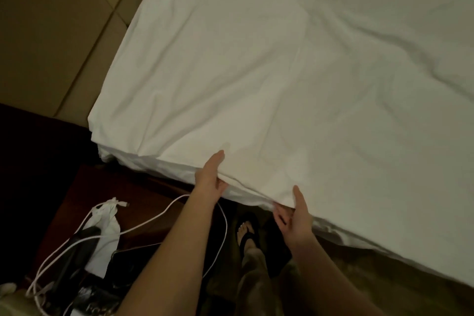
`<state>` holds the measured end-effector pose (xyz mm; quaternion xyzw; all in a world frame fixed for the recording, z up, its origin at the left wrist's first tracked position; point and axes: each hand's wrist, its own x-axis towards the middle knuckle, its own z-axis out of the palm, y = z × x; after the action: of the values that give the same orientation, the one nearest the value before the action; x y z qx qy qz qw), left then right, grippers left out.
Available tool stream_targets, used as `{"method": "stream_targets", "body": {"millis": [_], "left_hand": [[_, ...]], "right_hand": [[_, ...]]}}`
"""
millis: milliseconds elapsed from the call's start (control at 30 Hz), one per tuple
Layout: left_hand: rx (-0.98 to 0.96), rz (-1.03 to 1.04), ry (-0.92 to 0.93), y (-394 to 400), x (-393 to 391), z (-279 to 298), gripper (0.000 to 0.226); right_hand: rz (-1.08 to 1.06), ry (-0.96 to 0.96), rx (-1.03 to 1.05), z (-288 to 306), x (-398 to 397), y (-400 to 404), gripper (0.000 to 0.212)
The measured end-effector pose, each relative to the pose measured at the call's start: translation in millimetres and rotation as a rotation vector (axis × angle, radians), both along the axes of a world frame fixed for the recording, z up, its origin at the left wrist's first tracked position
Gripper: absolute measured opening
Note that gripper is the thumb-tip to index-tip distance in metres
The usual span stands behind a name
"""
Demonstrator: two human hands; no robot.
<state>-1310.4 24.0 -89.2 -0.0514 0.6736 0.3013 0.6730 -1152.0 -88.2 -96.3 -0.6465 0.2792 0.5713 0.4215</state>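
A white bed sheet (256, 79) lies spread over a bed and fills most of the view. My left hand (210, 174) grips the sheet's near edge, thumb on top and fingers tucked under the fold. A little further right along the same edge, my right hand (295, 215) pinches the sheet, thumb lying on top and fingers beneath. More white bedding (154, 161) shows under the edge at the bed's corner.
A dark wooden bedside table (107, 195) stands at the lower left with a white cable (164, 213), a white pouch (107, 218) and dark objects on it. A padded tan wall panel (51, 20) lies at the upper left. My sandalled foot (246, 233) stands by the bed.
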Motion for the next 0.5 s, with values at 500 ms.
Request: {"method": "stream_targets", "body": {"millis": [500], "left_hand": [[0.085,0.080,0.339,-29,19,-16,0.048]], "right_hand": [[-0.131,-0.152,-0.073,-14,71,-43,0.049]]}}
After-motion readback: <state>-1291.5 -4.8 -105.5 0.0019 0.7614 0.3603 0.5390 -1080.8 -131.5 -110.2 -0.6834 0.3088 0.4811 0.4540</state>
